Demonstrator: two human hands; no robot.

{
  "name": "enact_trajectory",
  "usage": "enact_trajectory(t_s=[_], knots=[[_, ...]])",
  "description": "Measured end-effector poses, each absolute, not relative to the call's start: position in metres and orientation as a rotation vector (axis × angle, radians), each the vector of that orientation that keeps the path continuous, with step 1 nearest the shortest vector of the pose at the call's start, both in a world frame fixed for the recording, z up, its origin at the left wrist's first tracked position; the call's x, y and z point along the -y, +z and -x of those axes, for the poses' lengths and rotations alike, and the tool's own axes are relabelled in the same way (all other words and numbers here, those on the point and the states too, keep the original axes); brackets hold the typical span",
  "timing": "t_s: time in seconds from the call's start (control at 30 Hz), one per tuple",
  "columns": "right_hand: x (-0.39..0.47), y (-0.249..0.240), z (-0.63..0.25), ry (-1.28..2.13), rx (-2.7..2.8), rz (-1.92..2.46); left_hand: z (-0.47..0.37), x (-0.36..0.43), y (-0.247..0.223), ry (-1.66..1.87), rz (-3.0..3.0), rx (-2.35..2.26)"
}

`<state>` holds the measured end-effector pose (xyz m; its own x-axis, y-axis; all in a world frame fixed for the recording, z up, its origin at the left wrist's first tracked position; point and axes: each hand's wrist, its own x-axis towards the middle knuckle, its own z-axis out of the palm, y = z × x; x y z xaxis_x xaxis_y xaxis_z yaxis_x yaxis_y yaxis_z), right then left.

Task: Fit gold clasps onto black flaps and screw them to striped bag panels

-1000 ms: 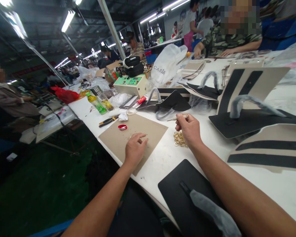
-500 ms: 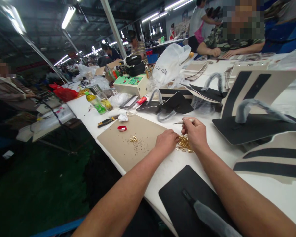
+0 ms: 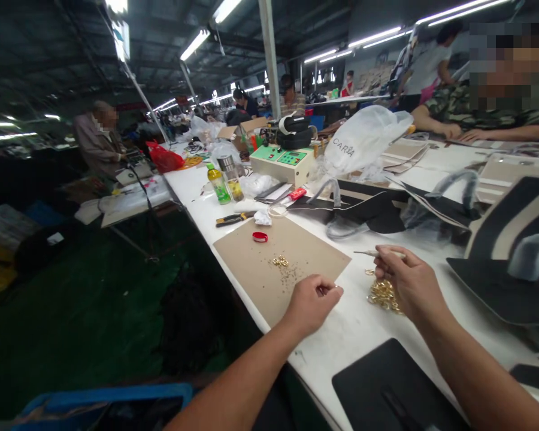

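Note:
My right hand [image 3: 411, 281] is closed around a slim pale stick with a thin pointed tip [image 3: 363, 252], which points left. Just below its fingers lies a heap of gold metal rings [image 3: 384, 295] on the white tabletop. My left hand [image 3: 312, 304] is curled closed over the lower right edge of the tan board [image 3: 247, 263], apart from the heap. Thumb and forefinger meet in a pinch, and what they hold is too small to make out. Several small gold pieces [image 3: 280, 261] and dark crumbs lie on the board.
A black panel [image 3: 363, 383] lies at the near edge. Pliers [image 3: 234, 219], a red oval item [image 3: 260, 237], bottles [image 3: 218, 184] and a green-topped machine [image 3: 278, 163] stand or lie farther back. Bag pieces [image 3: 377, 212] are at the right. A co-worker [image 3: 458, 120] sits across the table.
The view has swung left, shifting the scene rightward. My left hand has come away from the gold rings towards the board. My right hand still holds the pointed stick by the heap.

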<state>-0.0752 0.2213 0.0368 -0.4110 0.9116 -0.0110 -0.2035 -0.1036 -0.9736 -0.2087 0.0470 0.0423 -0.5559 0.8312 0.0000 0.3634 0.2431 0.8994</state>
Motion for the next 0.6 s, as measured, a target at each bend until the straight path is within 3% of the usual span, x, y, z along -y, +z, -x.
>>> enact_trajectory(t_s=[0.13,0.33,0.6], knots=[[-0.205,0.059,0.095,1.686,1.605,0.814,0.212,-0.01,0.037,1.546,-0.817,-1.803],[-0.17,0.107,0.178,1.632,2.057,0.669,0.214,0.005,0.022,1.56,-0.989,-1.808],[-0.142,0.075,0.3,1.456,2.197,0.79,0.217,0.013,0.001,1.549,-0.956,-1.8]])
